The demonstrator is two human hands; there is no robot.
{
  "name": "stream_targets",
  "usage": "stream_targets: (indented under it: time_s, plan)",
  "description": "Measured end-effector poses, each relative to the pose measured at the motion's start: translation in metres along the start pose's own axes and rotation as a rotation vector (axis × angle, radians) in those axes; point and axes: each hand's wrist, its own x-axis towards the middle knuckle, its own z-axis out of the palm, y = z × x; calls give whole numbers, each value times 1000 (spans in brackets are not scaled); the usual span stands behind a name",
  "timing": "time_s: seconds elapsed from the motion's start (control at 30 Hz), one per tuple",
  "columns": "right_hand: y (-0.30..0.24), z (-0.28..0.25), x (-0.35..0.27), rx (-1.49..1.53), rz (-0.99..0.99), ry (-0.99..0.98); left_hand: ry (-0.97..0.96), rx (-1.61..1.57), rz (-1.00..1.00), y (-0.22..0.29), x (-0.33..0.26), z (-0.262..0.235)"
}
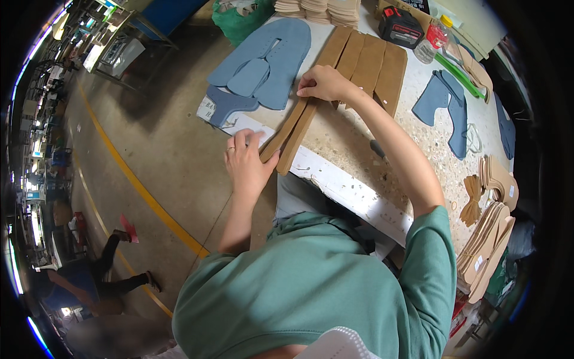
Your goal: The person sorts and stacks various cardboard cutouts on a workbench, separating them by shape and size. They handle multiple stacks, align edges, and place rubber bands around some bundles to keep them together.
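Long narrow brown leather-like strips (299, 128) lie in stacks at the table's near left edge, their lower ends reaching over it. My right hand (326, 82) is closed over their middle, thumb and fingers pinched on them. At the lower ends is my left hand (244, 163), its fingers spread and the fingertips slightly blurred; the thumb is against the strip ends. Wider brown pieces (368, 63) lie side by side just beyond my right hand. Left of the strips are blue-grey cut pieces (281, 57), including a large curved one with a smaller piece on top.
The speckled table (347, 143) also bears a black-and-red battery pack (400, 27), a clear bottle (431, 42) with a yellow cap, more blue pieces (443, 105) and tan stacks (484, 245) at right. A green bag (242, 21) stands beyond. Another person (89, 281) is at lower left.
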Motion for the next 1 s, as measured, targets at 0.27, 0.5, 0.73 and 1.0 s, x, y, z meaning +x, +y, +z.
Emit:
stream_targets:
  time_s: [0.27,0.5,0.73,1.0]
  plan:
    - [2,6,0,-18,29,61,-180,-92,-90,-9,6,4]
    - [-1,3,-4,-129,33,27,-291,-312,-79,-11,3,-2]
    - [-15,4,-22,-415,-180,416,-379,-654,-319,-14,-1,-10]
    - [-14,-3,-84,-271,66,107,-132,-31,-80,22,-16,20]
